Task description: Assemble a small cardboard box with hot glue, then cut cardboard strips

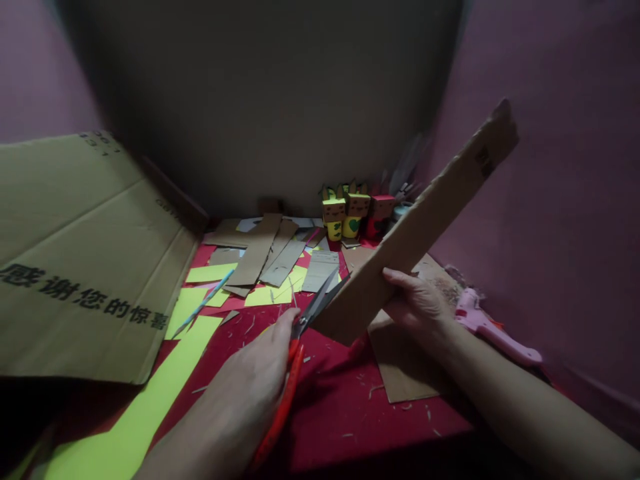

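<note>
Scissors (286, 393) with red handles are in my left hand (250, 383), their blades parted and pointing away from me. The blades lie at the lower left edge of a long cardboard strip (425, 220); whether they touch it I cannot tell. My right hand (417, 303) grips that strip near its lower part, thumb on the face toward me. The strip slants up to the right, and its far end looks ragged. Below the right hand, a flat cardboard piece (407, 373) rests on the red table surface (345, 413).
A large printed cardboard box (85, 267) stands at the left. Cardboard offcuts (255, 260), yellow paper (135, 413) and a light-blue pencil (205, 303) lie across the table. Small decorated figures (350, 213) stand at the back. A pink glue gun (495, 333) lies by the right wall.
</note>
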Available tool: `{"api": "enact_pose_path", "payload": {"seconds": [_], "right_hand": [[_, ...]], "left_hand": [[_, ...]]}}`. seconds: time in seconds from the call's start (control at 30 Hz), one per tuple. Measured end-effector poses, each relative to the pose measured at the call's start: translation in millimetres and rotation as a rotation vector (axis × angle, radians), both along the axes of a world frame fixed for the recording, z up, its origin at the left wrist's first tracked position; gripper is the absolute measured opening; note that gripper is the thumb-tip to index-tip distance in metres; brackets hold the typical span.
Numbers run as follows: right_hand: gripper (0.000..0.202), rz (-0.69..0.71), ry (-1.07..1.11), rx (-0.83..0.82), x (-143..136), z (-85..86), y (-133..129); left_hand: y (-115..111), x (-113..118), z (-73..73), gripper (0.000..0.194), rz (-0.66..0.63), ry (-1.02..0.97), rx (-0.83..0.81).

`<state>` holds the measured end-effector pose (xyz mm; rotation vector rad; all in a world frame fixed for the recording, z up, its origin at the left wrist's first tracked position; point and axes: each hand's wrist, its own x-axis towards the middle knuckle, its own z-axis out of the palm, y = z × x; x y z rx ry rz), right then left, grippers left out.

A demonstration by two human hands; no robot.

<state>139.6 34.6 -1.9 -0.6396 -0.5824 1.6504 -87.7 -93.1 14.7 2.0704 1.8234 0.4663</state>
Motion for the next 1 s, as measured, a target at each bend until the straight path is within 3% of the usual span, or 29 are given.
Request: {"api": "enact_pose_path", "payload": {"seconds": [0.3,0.63,0.8,1.0], "right_hand": [[0.032,0.038,0.05,0.019,-4,-3.8,1],[0.044,0.052,0.022,0.064,-5,-3.6,-2],[0.041,0.076,0.013,0.047,-4,-4.0,-2],[0.032,0.125,0.034,0.024,-5,-2.9,-6]], "left_hand": [[10,21,-3.7,0.06,-0.004,0.194,-0.025],[14,43,11.5,0.058,0.017,0.453,-0.039],[15,37,2.3,0.057,-0.014,0.56,0.109],[12,28,-15.1,0.055,-0.083,0.54,0.243]]}}
